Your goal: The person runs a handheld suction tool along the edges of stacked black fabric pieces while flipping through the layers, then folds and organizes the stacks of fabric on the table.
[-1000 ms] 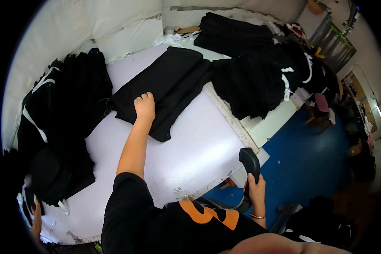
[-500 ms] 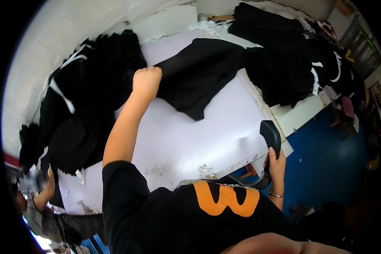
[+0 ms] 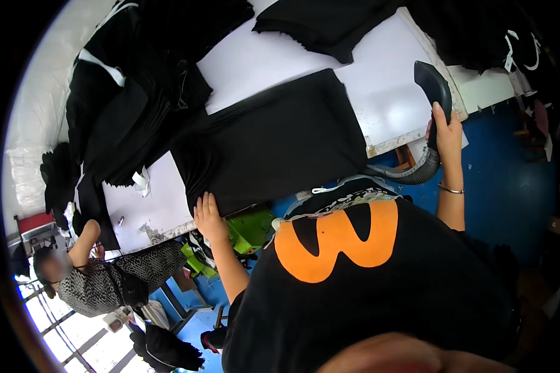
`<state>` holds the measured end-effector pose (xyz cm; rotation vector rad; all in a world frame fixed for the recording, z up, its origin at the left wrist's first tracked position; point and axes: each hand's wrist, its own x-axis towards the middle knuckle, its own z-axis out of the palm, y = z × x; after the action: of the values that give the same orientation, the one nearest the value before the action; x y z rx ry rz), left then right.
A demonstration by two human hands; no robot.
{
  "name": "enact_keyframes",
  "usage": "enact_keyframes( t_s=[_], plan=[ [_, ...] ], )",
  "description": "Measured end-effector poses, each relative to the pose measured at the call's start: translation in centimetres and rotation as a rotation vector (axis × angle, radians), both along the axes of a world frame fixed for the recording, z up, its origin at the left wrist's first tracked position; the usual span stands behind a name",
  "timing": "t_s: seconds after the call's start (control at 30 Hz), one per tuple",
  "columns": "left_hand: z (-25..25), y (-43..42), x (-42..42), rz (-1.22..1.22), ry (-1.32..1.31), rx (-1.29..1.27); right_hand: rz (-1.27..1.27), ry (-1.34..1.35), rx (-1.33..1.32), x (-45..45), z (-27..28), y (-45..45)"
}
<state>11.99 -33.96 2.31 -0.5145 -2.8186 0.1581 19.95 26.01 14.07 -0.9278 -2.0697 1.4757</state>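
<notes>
A black garment piece [image 3: 274, 143] lies across the near part of the white table, its front end hanging over the edge. My left hand [image 3: 210, 219] rests on its near left corner, fingers stretched out on the cloth. My right hand [image 3: 445, 133] grips a black vacuum nozzle [image 3: 430, 79], held up at the right edge of the table. From its lower end a ribbed hose [image 3: 417, 173] curves down towards my waist. Beyond lies another black piece [image 3: 326, 28], apart from the one under my left hand.
Black garments with white strips are heaped at the left [image 3: 137, 93] and far right [image 3: 479, 31]. The white table [image 3: 274, 53] shows between the pieces. A person in a patterned top [image 3: 99, 289] works at lower left. Green bins [image 3: 250, 230] stand below the table on the blue floor [image 3: 498, 180].
My left hand has come back from the far cloth to the near table edge. A black piece now covers the near table. The nozzle remains in my right hand; the view has shifted.
</notes>
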Motion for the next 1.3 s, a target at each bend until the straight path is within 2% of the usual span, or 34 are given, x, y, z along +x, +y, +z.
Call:
enact_keyframes(
  t_s=[0.1,0.13,0.17,0.2,0.27,0.3,0.37,0.4,0.47,0.5,0.6,0.63,0.7,0.77,0.87,0.93,1.0,1.07,1.13,1.2,1.27,1.3],
  plan=[
    [3.5,2.8,1.1,0.079,-0.149,0.071,0.054,-0.025,0.014,-0.5,0.1,-3.0],
    [3.5,3.7,1.1,-0.057,-0.248,0.101,0.067,-0.028,0.018,-0.3,0.2,-4.1],
    [1.9,4.6,1.4,-0.242,-0.208,0.1,0.038,-0.018,0.035,-0.1,0.5,-5.1],
    [2.6,6.7,1.6,-0.349,-0.304,0.069,0.011,-0.01,0.048,0.4,0.6,-6.4],
    [0.8,9.7,2.1,-0.576,-0.276,0.115,-0.019,-0.01,0.098,2.0,1.0,-8.7],
    [-0.1,11.4,2.2,-0.645,-0.219,0.128,-0.02,-0.007,0.052,3.1,1.4,-9.5],
    [-0.7,15.0,2.1,-0.727,-0.205,0.213,-0.11,-0.071,0.177,5.9,-1.2,-8.6],
    [-0.7,16.6,2.3,-0.736,-0.069,0.269,-0.076,-0.027,-0.004,6.4,0.4,-10.1],
    [-2.9,19.1,3.0,-0.744,0.067,0.301,-0.127,-0.006,0.02,8.7,-1.1,-9.4],
    [-3.1,19.7,2.9,-0.751,0.09,0.291,-0.167,-0.02,-0.004,9.1,0.0,-10.3],
    [-1.8,21.3,1.1,-0.718,-0.057,0.431,-0.171,0.005,-0.024,11.8,-0.4,-8.5],
    [-0.5,21.6,0.5,-0.704,-0.029,0.418,-0.169,0.017,-0.005,12.6,-1.0,-7.7],
    [2.2,23.2,-1.2,-0.566,-0.452,0.686,-0.165,0.037,0.025,13.7,-1.4,-5.9],
    [3.4,26.1,-2.9,-0.502,-0.377,0.922,-0.182,0.027,0.034,15.1,-1.0,-4.1],
    [9.2,29.7,-5.8,-0.378,-0.273,1.223,-0.171,0.062,-0.012,16.7,-1.2,-1.0],
    [13.4,30.9,-7.6,-0.216,-0.734,1.581,-0.16,0.048,0.011,17.5,-1.4,1.4],
    [17.4,31.5,-7.6,-0.255,-0.633,1.953,-0.199,0.014,-0.006,17.5,-1.6,3.5],
    [21.5,30.8,-6.7,-0.254,-0.478,2.204,-0.192,0.024,-0.016,17.2,-1.5,5.1],
    [25.4,28.8,-4.7,-0.131,-0.337,2.342,-0.182,0.025,-0.027,16.8,-1.7,6.9],
    [26.3,27.1,-3.6,-0.082,-0.12,2.498,-0.165,0.028,-0.032,16.0,-1.8,8.5],
    [25.3,25.6,-2.4,-0.086,0.087,2.598,-0.156,0.038,-0.056,14.7,-1.4,8.9],
    [23.8,24.8,-2.2,-0.074,0.104,2.594,-0.154,0.049,-0.068,14.2,-1.3,9.1]
  ],
)
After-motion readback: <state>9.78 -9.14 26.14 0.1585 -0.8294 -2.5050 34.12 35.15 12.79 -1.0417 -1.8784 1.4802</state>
